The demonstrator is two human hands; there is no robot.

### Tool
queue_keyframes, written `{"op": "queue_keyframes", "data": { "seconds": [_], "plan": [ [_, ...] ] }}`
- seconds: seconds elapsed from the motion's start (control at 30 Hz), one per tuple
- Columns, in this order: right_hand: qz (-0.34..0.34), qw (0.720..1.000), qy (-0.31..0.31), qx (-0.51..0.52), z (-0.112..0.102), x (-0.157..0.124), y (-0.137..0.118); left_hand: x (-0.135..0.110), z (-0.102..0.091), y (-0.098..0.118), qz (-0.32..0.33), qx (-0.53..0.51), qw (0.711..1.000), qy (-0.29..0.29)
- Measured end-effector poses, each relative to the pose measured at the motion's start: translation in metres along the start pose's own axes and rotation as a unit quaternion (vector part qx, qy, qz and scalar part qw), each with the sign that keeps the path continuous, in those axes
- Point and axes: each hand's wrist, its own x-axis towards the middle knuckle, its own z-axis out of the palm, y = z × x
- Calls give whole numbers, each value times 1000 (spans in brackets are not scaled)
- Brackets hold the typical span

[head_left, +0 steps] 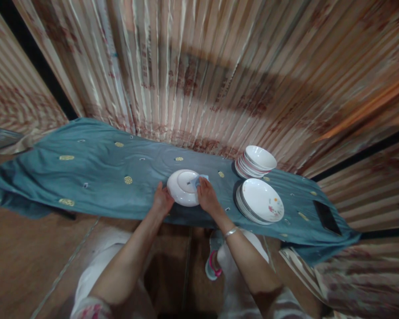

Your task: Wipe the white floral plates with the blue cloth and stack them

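Note:
A white plate (179,195) is held with its underside facing up, over the middle of the cloth-covered table. My left hand (162,200) grips its left rim, the fingers partly hidden beneath. At the plate's right side, my right hand (206,195) is closed around a light blue cloth (195,181) that lies against the underside. To the right stands a stack of white plates (262,200), the top one with a floral print. Just behind them is a stack of white bowls (260,158).
A green-blue patterned tablecloth (99,177) covers the long narrow table. A dark flat phone-like object (327,217) lies near its right end. Pleated curtains (199,79) hang close behind, and dark frame bars (36,57) slant at the sides.

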Motion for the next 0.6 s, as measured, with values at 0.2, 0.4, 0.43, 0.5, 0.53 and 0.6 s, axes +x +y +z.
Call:
{"op": "queue_keyframes", "data": {
  "seconds": [0.2, 0.4, 0.43, 0.5, 0.53, 0.6],
  "plan": [
    [-19, 1000, 7, 10, -12, -14, -14, -4, 3, 0, 4, 14, 1000, 0],
    [-24, 1000, 1, 1, -22, -22, -35, -5, 4, -1, 6, 17, 1000, 4],
    [-22, 1000, 1, 0, -22, -23, -39, -5, 4, -1, 7, 15, 1000, 4],
    [-15, 1000, -6, 0, -24, -25, -46, -4, 4, -1, 6, 13, 1000, 1],
    [-14, 1000, -11, 0, -24, -26, -49, -4, 4, -1, 5, 11, 1000, 1],
    [-22, 999, -26, 3, -26, -26, -55, -3, 4, -1, 4, 10, 1000, 1]
  ]
}}
